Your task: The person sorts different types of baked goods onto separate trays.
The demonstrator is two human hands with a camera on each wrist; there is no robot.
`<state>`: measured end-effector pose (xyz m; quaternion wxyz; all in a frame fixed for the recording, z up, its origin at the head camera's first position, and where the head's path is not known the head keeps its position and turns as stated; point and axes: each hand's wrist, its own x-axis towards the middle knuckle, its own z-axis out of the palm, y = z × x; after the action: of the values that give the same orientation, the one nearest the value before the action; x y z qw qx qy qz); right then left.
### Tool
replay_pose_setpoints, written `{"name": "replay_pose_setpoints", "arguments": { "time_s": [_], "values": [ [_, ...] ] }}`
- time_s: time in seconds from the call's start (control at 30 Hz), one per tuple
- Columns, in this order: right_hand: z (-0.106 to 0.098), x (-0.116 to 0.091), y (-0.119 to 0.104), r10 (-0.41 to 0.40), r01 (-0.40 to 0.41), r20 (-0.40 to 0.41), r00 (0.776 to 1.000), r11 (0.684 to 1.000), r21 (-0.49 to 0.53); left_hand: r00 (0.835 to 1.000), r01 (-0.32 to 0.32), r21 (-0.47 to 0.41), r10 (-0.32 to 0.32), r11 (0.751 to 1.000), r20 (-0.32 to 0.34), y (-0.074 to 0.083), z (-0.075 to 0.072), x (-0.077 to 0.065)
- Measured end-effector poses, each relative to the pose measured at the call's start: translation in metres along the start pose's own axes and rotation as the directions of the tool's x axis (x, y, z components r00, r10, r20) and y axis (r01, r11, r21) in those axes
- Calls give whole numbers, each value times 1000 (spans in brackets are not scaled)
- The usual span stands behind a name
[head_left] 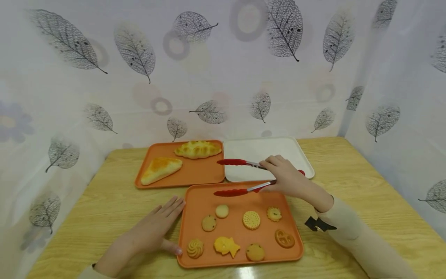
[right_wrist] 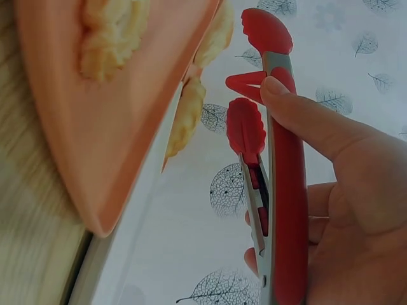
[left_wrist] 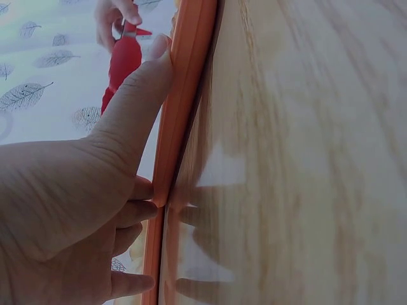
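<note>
My right hand [head_left: 285, 179] holds a pair of red and silver tongs [right_wrist: 287, 190]. The tongs' jaws stand apart, pointing left, with nothing between them, over where the trays meet. At its left rim, the front orange tray [head_left: 240, 265] is touched by my left hand [head_left: 148, 234], thumb and fingers stretched out. Several cookies lie spread on that tray, among them a fish-shaped cookie [head_left: 226, 246], a pretzel-shaped cookie [head_left: 284, 238], a swirl cookie [head_left: 195, 248] and a dotted round biscuit [head_left: 251, 220].
Behind, another orange tray [head_left: 205, 170] bears a triangular bread [head_left: 161, 169] and a ridged, long bread [head_left: 198, 149]. Beside it sits a white tray [head_left: 258, 149], partly under my right hand. A leaf-patterned cloth [head_left: 216, 69] hangs behind the wooden table [head_left: 97, 217].
</note>
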<state>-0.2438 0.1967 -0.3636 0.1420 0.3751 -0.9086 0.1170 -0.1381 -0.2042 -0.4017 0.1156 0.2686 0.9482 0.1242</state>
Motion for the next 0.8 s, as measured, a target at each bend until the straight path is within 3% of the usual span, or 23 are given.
{"name": "replay_pose_setpoints", "arguments": {
  "time_s": [0.13,0.33,0.6,0.8],
  "values": [
    [-3,-13,3,-3,3,29,1000,1000,3,1000,-6,-4,6,1000,2,0,-1,1],
    [-4,-20,4,-103,104,48,994,994,-23,1000,-17,7,17,1000,-3,-1,-1,0],
    [-5,-22,-8,-201,204,55,978,977,-60,1000,-10,-9,10,1000,-5,-3,3,0],
    [-6,-23,-20,-207,215,70,976,970,-118,1000,-3,-13,3,1000,-3,-3,3,1]
  ]
}}
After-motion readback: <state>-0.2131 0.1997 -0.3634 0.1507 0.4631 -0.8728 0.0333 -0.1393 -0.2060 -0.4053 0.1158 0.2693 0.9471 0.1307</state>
